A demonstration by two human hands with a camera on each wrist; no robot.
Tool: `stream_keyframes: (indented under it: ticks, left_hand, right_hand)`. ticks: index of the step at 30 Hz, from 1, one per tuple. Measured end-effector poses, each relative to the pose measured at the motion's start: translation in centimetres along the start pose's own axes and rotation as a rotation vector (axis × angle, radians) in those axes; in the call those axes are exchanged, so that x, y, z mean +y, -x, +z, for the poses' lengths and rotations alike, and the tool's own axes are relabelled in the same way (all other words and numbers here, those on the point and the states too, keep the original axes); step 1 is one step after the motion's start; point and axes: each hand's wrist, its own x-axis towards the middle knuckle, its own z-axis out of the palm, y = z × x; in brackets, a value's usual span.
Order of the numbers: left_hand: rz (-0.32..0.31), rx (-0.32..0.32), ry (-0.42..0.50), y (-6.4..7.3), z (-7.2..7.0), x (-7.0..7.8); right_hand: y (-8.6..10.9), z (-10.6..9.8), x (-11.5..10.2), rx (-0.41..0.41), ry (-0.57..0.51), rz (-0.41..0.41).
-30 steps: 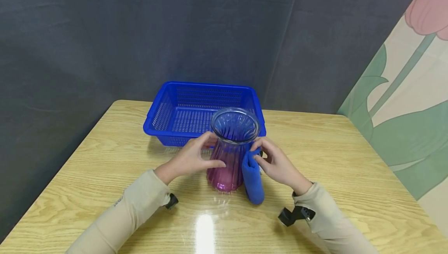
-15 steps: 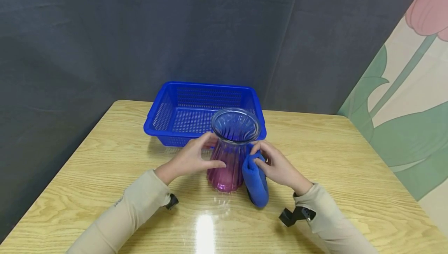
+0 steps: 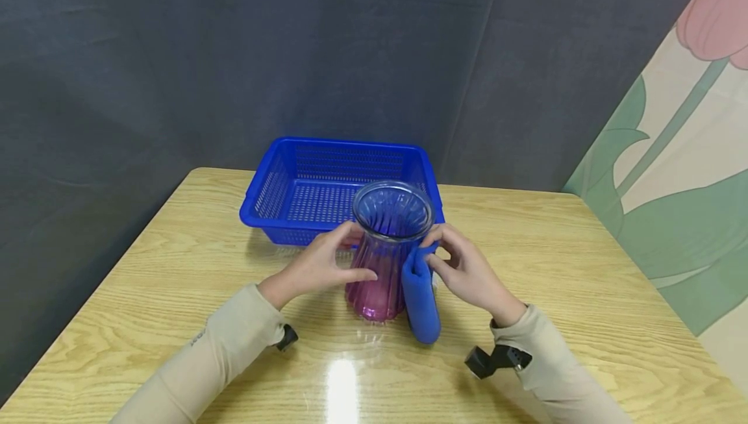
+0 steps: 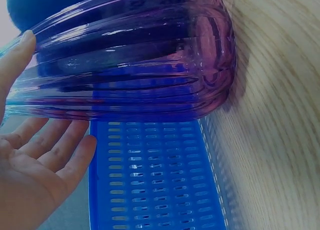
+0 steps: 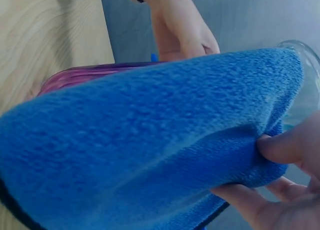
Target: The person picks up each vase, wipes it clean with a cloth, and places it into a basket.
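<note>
A fluted glass vase, blue at its wide rim and pink-purple lower down, stands upright on the table. My left hand holds it from the left, thumb on the near side and fingers round the far side. In the left wrist view, the thumb lies against the glass while the other fingers reach under it. On the right side of the vase, my right hand pinches a folded blue fleecy cloth by its upper end. The cloth hangs down along the glass; its dark edging shows in the right wrist view.
Behind the vase sits a blue perforated plastic basket, its front right part overlapped by the vase. A dark curtain closes off the back of the wooden table, and a flower-patterned panel rises at the right.
The cloth's lower end has swung right and then back left against the vase, with the right hand shifting slightly. Left hand and vase have stayed in place.
</note>
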Motion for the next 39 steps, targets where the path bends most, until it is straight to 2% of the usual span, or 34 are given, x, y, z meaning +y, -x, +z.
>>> stream_keyframes:
  ticks: [6, 12, 19, 25, 29, 35, 39]
  left_hand:
    - [0.007, -0.006, 0.017, 0.0, 0.0, -0.1]
    - [0.027, 0.0, 0.001, 0.0, -0.2, 0.0]
    - [0.094, 0.021, -0.05, 0.0, -0.2, -0.1]
    - [0.148, 0.005, -0.082, -0.2, -0.4, -0.2]
    - [0.144, -0.02, -0.055, -0.3, -0.6, -0.3]
    - [0.097, -0.052, 0.06, -0.5, -0.5, -0.5]
    - [0.11, -0.059, 0.094, -0.5, -0.5, -0.7]
  right_hand:
    - [-0.5, -0.1, -0.6, 0.075, -0.061, -0.001]
    - [-0.9, -0.5, -1.0, 0.174, -0.183, -0.022]
    - [-1.0, -1.0, -1.5, 0.248, -0.312, 0.034]
    - [-1.1, -1.2, -1.7, 0.278, -0.345, 0.01]
    - [-1.1, -1.2, -1.8, 0.281, -0.366, -0.003]
    - [-1.3, -1.1, -1.7, 0.279, -0.361, -0.036]
    - [-1.2, -1.1, -1.5, 0.275, -0.329, -0.046]
